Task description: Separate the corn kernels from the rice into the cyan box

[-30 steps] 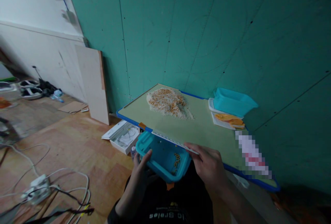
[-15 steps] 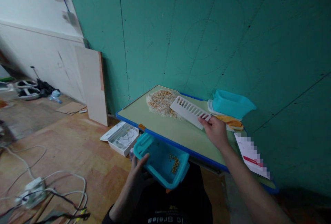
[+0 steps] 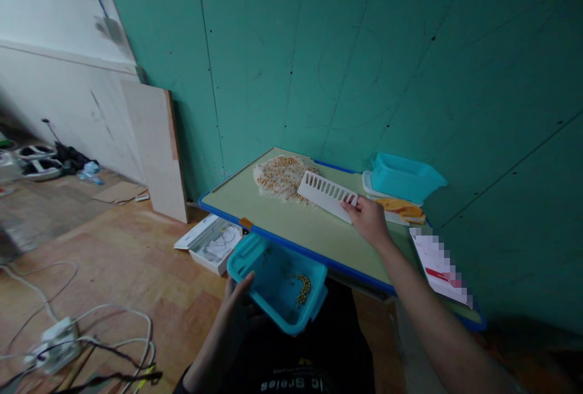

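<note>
My left hand (image 3: 239,300) grips the near left rim of a blue plastic tub (image 3: 277,318), which I hold below the table's front edge. Inside it lies a small curved line of yellow beans (image 3: 303,289). With my right hand (image 3: 368,219) I pinch the right end of a white slotted plastic strip (image 3: 325,203). Its left end reaches the edge of a pile of white grains mixed with beans (image 3: 285,176) on the table (image 3: 291,224). Whether the strip touches the tabletop I cannot tell.
Another blue tub (image 3: 405,178) stands at the table's back right beside a yellow-orange cloth (image 3: 403,209). A white and red booklet (image 3: 441,272) lies at the right end. On the floor are an open white box (image 3: 214,245) and a power strip with cables (image 3: 59,345).
The white strip in my right hand has tilted somewhat and lowered at its right end, close to the pile. My left hand keeps its grip on the tub. The view has shifted slightly.
</note>
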Demonstrator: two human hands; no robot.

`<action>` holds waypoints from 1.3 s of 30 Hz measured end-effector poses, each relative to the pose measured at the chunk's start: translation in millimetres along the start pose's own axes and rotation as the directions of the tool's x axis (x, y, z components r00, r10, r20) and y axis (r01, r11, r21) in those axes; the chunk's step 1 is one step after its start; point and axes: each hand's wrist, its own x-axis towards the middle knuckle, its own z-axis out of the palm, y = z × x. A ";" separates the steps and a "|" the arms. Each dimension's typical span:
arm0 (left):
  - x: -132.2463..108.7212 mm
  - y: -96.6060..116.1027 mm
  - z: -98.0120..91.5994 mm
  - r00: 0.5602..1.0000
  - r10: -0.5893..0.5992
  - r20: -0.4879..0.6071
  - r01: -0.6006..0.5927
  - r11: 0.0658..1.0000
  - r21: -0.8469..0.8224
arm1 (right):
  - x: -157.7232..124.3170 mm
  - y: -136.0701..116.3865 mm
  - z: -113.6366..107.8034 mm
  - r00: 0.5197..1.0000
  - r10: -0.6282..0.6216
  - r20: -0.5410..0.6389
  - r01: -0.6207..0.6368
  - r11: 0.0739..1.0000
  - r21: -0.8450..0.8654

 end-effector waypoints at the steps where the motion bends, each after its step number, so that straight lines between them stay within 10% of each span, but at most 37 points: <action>1: -1.1 -0.6 1.1 1.000 0.013 -0.006 -0.013 0.999 0.031 | -1.0 0.1 -0.2 1.000 0.002 0.004 -0.002 1.000 0.002; 39: 10.4 -6.5 -2.9 0.998 0.029 -0.061 -0.025 0.997 0.072 | -0.5 -3.3 -4.4 0.987 0.092 0.132 -0.119 0.970 0.212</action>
